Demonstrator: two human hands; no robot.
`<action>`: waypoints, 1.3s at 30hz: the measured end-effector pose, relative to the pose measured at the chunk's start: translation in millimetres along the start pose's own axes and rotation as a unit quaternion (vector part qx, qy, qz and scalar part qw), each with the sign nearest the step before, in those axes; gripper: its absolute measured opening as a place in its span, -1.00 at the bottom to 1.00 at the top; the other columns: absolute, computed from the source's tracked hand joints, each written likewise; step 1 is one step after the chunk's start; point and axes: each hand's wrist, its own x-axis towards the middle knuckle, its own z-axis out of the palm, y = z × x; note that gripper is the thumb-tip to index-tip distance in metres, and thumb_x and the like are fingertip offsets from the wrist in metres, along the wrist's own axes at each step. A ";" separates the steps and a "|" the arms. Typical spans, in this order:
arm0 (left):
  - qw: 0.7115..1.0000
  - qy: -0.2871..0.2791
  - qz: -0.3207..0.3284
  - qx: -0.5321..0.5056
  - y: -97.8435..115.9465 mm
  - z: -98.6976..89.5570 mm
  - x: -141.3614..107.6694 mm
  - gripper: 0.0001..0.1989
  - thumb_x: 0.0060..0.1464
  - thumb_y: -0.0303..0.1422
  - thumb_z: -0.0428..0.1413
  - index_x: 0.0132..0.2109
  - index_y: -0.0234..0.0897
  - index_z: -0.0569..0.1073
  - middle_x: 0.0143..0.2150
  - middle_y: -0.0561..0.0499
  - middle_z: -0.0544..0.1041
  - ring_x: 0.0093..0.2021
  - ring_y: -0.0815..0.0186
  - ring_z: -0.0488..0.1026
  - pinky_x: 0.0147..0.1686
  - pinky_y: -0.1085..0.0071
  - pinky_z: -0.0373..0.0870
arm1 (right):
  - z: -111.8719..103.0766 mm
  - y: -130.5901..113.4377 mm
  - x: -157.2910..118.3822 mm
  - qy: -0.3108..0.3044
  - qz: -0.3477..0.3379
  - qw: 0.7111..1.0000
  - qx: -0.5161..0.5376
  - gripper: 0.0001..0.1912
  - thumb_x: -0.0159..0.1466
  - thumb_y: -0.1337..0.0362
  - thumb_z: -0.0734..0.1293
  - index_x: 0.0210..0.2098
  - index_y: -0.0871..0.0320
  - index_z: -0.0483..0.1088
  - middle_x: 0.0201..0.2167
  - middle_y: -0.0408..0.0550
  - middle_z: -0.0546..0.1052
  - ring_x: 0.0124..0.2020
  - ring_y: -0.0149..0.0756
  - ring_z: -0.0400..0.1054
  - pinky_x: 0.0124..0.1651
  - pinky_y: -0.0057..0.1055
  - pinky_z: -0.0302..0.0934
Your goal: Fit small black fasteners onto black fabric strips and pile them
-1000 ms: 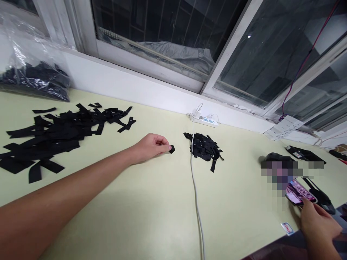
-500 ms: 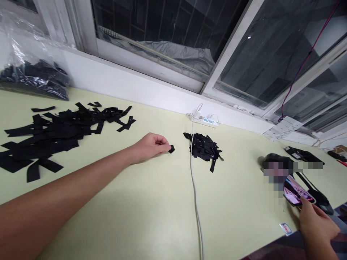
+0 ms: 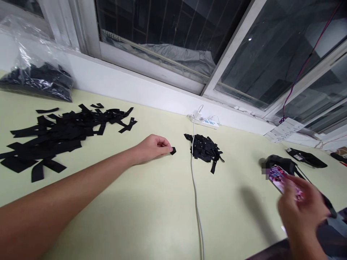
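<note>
My left hand [image 3: 153, 148] is closed in a pinch on a small black strip [image 3: 173, 151], low over the pale yellow table. Just right of it is a compact pile of black strips [image 3: 206, 147]. A larger, looser pile of black strips [image 3: 62, 131] spreads across the left side. On the right, my right hand [image 3: 303, 202] is in front of a phone [image 3: 276, 177] with a lit screen and covers part of it. Motion blurs its fingers, so whether they grip the phone is unclear. The phone is beside a dark object [image 3: 282, 162].
A clear plastic bag of black pieces [image 3: 40, 79] stands at the back left. By the wall is a white power strip [image 3: 207, 122]; its cable [image 3: 195, 196] runs forward across the table [image 3: 121, 216]. A flat black object [image 3: 306, 157] lies at the far right.
My right hand has moved left and up, from the phone's lower right end to in front of its screen. My left hand keeps its pinch in nearly the same place.
</note>
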 end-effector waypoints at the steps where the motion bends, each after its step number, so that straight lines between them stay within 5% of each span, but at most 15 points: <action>1: 1.000 -0.002 0.003 0.004 -0.4 0.2 0.0 -0.71 0.01 -0.12 0.23 -0.37 -0.28 0.50 -0.52 0.10 0.34 -0.53 0.44 0.19 -0.51 0.46 0.07 | 9.3 -33.9 -6.4 -0.057 -0.074 0.994 0.048 -0.67 0.26 -0.03 0.27 -0.17 0.05 0.47 -0.20 0.23 0.56 -0.12 0.11 0.46 -0.01 0.07 0.27; 3: 1.000 -0.005 0.011 0.010 -1.2 0.7 -0.6 -0.71 0.00 -0.12 0.23 -0.37 -0.29 0.51 -0.49 0.08 0.38 -0.51 0.43 0.22 -0.50 0.46 0.11 | 33.1 -105.2 -18.7 -0.243 -0.162 0.946 0.141 -0.67 0.31 0.04 0.26 -0.06 0.06 0.45 -0.08 0.14 0.56 -0.04 0.02 0.44 0.02 -0.02 0.29; 5: 0.999 -0.011 0.027 0.014 -2.1 1.4 -1.4 -0.71 -0.01 -0.12 0.23 -0.36 -0.30 0.52 -0.45 0.05 0.43 -0.47 0.40 0.27 -0.46 0.45 0.17 | 60.9 -167.7 -29.8 -0.381 -0.175 0.892 0.172 -0.56 0.34 0.03 0.24 0.15 0.03 0.35 0.10 0.10 0.47 0.07 -0.03 0.38 0.01 -0.10 0.29; 9: 0.997 -0.028 0.070 0.001 -4.6 2.8 -1.8 -0.74 0.00 -0.16 0.20 -0.39 -0.31 0.50 -0.42 0.03 0.46 -0.40 0.36 0.33 -0.37 0.42 0.25 | 110.4 -226.3 -49.9 -0.505 -0.141 0.814 0.250 -0.65 0.39 0.08 0.17 0.03 0.06 0.41 0.02 0.00 0.53 0.02 -0.15 0.39 0.02 -0.22 0.22; 16: 0.997 -0.007 0.068 0.044 -7.1 3.3 1.0 -0.74 -0.01 -0.17 0.20 -0.37 -0.31 0.53 -0.46 0.06 0.42 -0.45 0.40 0.27 -0.44 0.44 0.17 | 131.8 -199.2 -62.8 -0.540 -0.061 0.794 0.273 -0.78 0.31 0.11 0.26 -0.24 0.10 0.46 -0.27 -0.09 0.56 -0.24 -0.28 0.40 -0.16 -0.35 0.19; 22: 0.997 0.001 0.061 0.049 -4.3 3.3 1.3 -0.72 0.00 -0.14 0.22 -0.36 -0.30 0.54 -0.46 0.06 0.42 -0.45 0.40 0.26 -0.44 0.45 0.17 | 144.4 -188.5 -59.3 -0.590 0.014 0.719 0.366 -0.72 0.25 0.06 0.36 -0.22 0.15 0.47 -0.28 -0.04 0.56 -0.26 -0.30 0.40 -0.18 -0.36 0.25; 30: 0.998 -0.001 0.036 0.052 -3.5 2.8 1.7 -0.77 0.01 -0.19 0.21 -0.33 -0.30 0.54 -0.46 0.07 0.41 -0.44 0.40 0.27 -0.45 0.45 0.15 | 154.3 -183.0 -60.8 -0.597 0.065 0.684 0.413 -0.72 0.19 0.10 0.42 -0.23 0.19 0.46 -0.30 -0.05 0.54 -0.27 -0.36 0.39 -0.13 -0.37 0.25; 39: 0.999 0.022 0.036 -0.027 -5.3 3.3 4.2 -0.79 0.08 -0.25 0.13 -0.34 -0.32 0.54 -0.50 0.06 0.42 -0.47 0.40 0.30 -0.44 0.43 0.22 | 161.2 -191.2 -65.7 -0.536 0.046 0.755 0.375 -0.81 0.18 0.17 0.39 -0.32 0.17 0.46 -0.40 -0.09 0.52 -0.40 -0.39 0.33 -0.33 -0.44 0.16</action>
